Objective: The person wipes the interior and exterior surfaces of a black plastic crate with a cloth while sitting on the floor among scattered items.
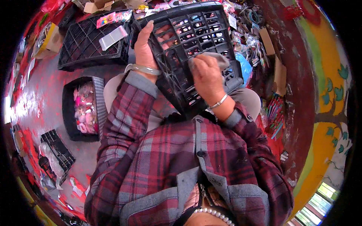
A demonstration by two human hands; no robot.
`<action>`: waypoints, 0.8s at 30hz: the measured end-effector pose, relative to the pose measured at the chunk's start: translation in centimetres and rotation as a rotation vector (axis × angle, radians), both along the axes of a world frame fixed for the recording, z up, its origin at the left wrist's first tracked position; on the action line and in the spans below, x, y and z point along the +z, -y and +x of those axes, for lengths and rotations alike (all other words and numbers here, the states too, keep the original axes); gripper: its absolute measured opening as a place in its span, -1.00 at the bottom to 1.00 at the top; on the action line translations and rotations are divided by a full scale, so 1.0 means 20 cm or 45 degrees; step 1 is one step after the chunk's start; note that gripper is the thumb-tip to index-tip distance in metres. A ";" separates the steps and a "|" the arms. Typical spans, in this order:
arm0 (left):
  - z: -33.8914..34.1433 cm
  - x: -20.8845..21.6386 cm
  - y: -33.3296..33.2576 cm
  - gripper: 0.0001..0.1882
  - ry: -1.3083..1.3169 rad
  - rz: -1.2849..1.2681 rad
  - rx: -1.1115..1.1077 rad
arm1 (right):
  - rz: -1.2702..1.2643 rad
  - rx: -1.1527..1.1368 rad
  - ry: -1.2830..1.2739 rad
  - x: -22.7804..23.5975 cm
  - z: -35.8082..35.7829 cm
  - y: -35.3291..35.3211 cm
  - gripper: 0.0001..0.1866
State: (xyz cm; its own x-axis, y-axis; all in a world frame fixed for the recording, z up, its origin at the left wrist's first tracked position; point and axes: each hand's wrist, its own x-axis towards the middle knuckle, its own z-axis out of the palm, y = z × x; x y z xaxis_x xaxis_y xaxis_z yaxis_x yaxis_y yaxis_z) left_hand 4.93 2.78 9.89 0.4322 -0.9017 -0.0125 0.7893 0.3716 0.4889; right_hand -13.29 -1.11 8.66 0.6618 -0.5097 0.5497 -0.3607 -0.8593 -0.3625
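Note:
A black plastic lattice basket is held up tilted in front of my chest. My left hand grips its left side, thumb on the near side and fingers showing through the openings behind. Against the lattice, my right hand is closed on a grey cloth, its fingers bunched. Part of the cloth is hidden under the fingers. Small colourful items show through the basket's gaps; whether they lie in it or beyond it, I cannot tell.
Left of me stands a black bin of pink packaged items. Beyond it sits a black crate with packets on top. Packaged goods and cardboard crowd the right, beside a painted wall. A small black basket lies lower left.

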 end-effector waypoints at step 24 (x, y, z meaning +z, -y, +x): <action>0.00 -0.02 0.00 -0.47 0.036 0.094 0.077 | -0.129 -0.253 0.065 -0.06 -0.12 0.28 -0.77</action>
State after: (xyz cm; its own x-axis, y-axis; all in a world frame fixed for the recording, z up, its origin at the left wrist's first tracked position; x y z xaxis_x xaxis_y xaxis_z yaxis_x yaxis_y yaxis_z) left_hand 4.99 2.85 9.56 0.4873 -0.8708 -0.0648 0.7517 0.3806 0.5386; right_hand -15.67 -6.76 7.48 0.5238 -0.5676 0.6352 -0.5101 -0.8062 -0.2998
